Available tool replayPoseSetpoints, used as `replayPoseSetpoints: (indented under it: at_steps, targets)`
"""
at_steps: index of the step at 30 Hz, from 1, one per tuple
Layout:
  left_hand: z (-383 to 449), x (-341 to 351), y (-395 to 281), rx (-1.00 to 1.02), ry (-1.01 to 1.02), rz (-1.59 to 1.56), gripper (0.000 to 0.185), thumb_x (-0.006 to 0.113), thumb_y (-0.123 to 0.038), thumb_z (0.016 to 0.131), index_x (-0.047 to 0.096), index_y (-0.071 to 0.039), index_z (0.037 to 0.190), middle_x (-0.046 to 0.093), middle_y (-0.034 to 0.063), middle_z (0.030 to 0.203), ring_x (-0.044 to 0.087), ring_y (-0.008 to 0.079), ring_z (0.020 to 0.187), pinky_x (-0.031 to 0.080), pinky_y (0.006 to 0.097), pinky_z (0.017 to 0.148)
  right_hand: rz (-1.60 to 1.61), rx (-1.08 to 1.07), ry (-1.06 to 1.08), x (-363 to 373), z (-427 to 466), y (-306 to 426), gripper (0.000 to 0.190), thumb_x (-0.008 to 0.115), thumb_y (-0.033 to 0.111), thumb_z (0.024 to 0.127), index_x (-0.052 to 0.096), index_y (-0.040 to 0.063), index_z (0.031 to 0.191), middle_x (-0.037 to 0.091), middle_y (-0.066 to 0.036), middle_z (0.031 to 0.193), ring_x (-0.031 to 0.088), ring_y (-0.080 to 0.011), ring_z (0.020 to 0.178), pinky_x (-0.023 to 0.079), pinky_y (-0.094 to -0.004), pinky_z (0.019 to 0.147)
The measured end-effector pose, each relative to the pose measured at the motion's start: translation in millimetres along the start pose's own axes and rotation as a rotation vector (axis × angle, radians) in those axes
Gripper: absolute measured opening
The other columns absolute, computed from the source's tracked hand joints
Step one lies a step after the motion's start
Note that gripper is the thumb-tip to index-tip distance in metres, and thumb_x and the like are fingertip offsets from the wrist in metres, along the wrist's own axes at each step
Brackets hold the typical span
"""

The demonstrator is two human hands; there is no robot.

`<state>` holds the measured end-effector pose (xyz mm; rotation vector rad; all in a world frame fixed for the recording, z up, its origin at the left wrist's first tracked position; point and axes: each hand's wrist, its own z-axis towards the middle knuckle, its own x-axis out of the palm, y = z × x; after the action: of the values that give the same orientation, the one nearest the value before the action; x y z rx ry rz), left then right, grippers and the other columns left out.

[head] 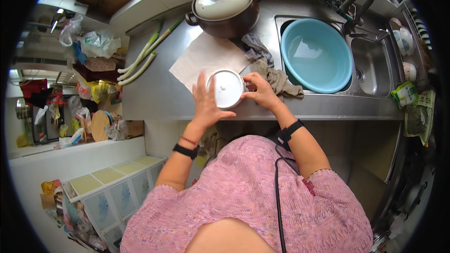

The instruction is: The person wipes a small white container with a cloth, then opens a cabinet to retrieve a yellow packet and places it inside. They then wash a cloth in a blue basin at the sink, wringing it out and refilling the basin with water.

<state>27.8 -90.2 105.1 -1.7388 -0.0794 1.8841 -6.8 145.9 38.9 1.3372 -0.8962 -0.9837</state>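
A round white lidded container [227,91] is near the counter's front edge, between my hands. My right hand [259,90] grips its right side, thumb and fingers spread around the rim. At its left side my left hand [206,102] has its fingers apart, slightly blurred; whether it touches the container cannot be told. Beneath and behind the container lies a pale square cloth or paper sheet [207,56]. A crumpled brown cloth [277,79] and a grey patterned cloth [258,49] lie just beyond my right hand.
A dark brown pot [228,24] with a cream lid stands at the back. Green onions [140,59] lie on the left. A blue basin [316,56] holding water sits in the sink, below a faucet [357,10]. Food packages [406,94] are at the far right.
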Motion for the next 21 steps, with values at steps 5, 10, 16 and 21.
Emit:
replayPoseSetpoints:
  at_steps: [5,10,16,21]
  targets:
    - [48,14,-23,0.024,0.265,0.262,0.136,0.088,-0.054,0.047,0.019,-0.014,0.157,0.01,0.024,0.16,0.011,0.0448,0.148,0.014,0.0658,0.112,0.207,0.101,0.129,-22,13,-16,0.045,0.081,0.01,0.076,0.064,0.005,0.117,0.06,-0.007,0.111,0.062,-0.0198,0.105,0.05,-0.0331,0.095]
    - [40,16,-4,0.125,0.264,0.24,0.122,0.083,-0.046,0.048,0.031,-0.013,0.153,0.023,0.0203,0.155,0.02,0.0426,0.144,0.018,0.0577,0.111,0.306,0.112,0.229,-9,28,-22,0.03,0.081,0.011,0.074,0.057,0.004,0.091,0.06,-0.003,0.084,0.054,-0.0123,0.081,0.047,-0.029,0.073]
    - [43,15,-7,0.206,0.295,0.281,0.119,0.081,-0.048,0.05,0.032,-0.013,0.152,0.024,0.0215,0.155,0.024,0.0435,0.143,0.019,0.0559,0.112,0.397,0.078,0.304,-7,27,-35,0.029,0.082,0.01,0.073,0.057,0.007,0.088,0.054,0.002,0.082,0.05,-0.0099,0.079,0.045,-0.027,0.071]
    - [42,18,-5,0.197,0.273,0.249,0.12,0.081,-0.048,0.047,0.033,-0.015,0.152,0.026,0.0226,0.154,0.024,0.0447,0.142,0.02,0.0592,0.11,0.468,0.101,0.308,-7,27,-37,0.029,0.082,0.009,0.073,0.06,0.006,0.091,0.053,0.002,0.082,0.05,-0.0099,0.079,0.046,-0.0263,0.073]
